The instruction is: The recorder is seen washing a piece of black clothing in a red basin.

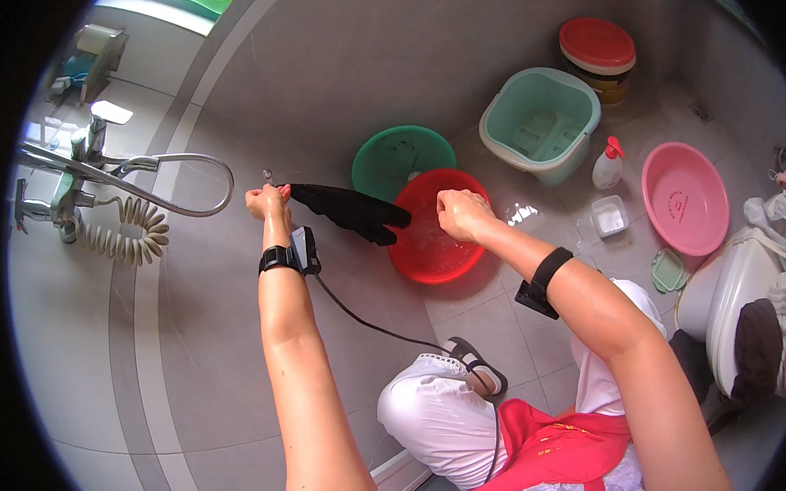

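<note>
My left hand (268, 201) is raised near the tiled wall, beside a small metal wall hook (268, 174). Its fingers are closed on one end of a dark cloth item (346, 208), which hangs down with its lower end over the rim of a red plastic basin (432, 263). Water stands in that basin. My right hand (464, 215) is curled above the basin's right edge; I see nothing in it, though its palm side is hidden. A green basin (399, 141) sits partly behind the red one.
Around the floor stand a mint foot-bath tub (538, 127), a red-lidded bucket (597, 43), a pump bottle (606, 168), a small white container (609, 216) and a pink basin (685, 196). Clothes lie over a white toilet (736, 311). A shower mixer (66, 192) with hoses juts from the left wall.
</note>
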Motion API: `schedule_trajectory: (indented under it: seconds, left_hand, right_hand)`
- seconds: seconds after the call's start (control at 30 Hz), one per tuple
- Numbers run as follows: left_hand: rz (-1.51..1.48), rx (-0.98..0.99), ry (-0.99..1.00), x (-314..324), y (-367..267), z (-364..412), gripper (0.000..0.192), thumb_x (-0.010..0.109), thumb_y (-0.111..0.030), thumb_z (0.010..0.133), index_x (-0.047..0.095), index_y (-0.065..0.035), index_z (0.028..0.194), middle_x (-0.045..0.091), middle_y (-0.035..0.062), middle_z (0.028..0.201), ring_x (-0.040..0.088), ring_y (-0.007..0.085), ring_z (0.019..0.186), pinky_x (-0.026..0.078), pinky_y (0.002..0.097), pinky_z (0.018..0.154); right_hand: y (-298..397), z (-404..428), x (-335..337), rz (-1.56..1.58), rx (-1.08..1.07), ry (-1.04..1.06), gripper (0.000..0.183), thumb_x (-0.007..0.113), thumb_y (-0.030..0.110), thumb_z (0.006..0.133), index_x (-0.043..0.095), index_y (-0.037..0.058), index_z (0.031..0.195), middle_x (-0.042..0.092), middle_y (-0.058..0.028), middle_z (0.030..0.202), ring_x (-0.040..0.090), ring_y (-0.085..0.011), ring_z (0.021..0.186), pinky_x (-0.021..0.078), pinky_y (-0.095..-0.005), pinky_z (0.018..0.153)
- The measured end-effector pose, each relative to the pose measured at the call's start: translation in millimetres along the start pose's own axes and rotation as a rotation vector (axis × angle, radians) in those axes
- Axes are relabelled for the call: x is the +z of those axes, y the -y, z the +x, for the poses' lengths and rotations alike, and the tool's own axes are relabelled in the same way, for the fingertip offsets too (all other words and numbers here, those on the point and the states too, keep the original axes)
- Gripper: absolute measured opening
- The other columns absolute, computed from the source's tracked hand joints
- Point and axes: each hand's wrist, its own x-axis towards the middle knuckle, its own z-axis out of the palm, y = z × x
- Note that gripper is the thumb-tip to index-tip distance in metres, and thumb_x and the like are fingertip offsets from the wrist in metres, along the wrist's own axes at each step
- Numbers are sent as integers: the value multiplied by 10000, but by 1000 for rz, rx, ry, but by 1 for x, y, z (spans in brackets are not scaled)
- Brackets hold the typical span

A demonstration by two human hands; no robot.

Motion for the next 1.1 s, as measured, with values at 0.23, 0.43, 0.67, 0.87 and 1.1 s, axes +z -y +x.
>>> schedule_trajectory:
  seconds: [0.23, 0.43, 0.67, 0.87, 1.1]
  left_hand:
    - [2, -12, -2, 2, 1, -2, 82, 493, 36, 864, 419, 18, 895, 631, 217, 729, 682, 279, 560, 600, 321, 475]
    - [5, -7, -4, -1, 3, 4, 80, 499, 31, 864, 427, 21, 898, 634, 213, 724, 682, 277, 560, 597, 312, 472]
    - [8, -19, 3, 3, 5, -1, 84, 501, 30, 871, 426, 21, 906, 634, 220, 730, 684, 283, 561, 596, 309, 466]
    - [-2, -12, 26, 1, 7, 2, 104, 490, 28, 875, 412, 14, 943, 625, 220, 742, 682, 296, 574, 600, 333, 475]
    - [14, 14, 28, 10, 22, -14, 78, 486, 45, 844, 421, 14, 875, 629, 211, 730, 677, 288, 545, 592, 324, 459]
  right_hand:
    - [-5, 2, -1, -36, 15, -5, 253, 488, 95, 819, 660, 30, 993, 661, -242, 1026, 626, -403, 1025, 501, -481, 885]
    - [-4, 3, -3, -36, 27, -39, 248, 493, 86, 809, 641, 29, 999, 659, -239, 1031, 628, -399, 1022, 504, -479, 875]
    - [-6, 4, -5, -52, 40, -37, 246, 495, 85, 805, 643, 28, 994, 661, -238, 1028, 629, -398, 1018, 505, -475, 873]
    - [-4, 3, -4, -56, 28, -25, 252, 495, 84, 805, 647, 29, 998, 663, -235, 1029, 629, -397, 1021, 506, -476, 875]
    - [-4, 3, -4, -59, 25, -29, 251, 497, 79, 805, 649, 30, 999, 664, -233, 1028, 633, -394, 1014, 511, -472, 866]
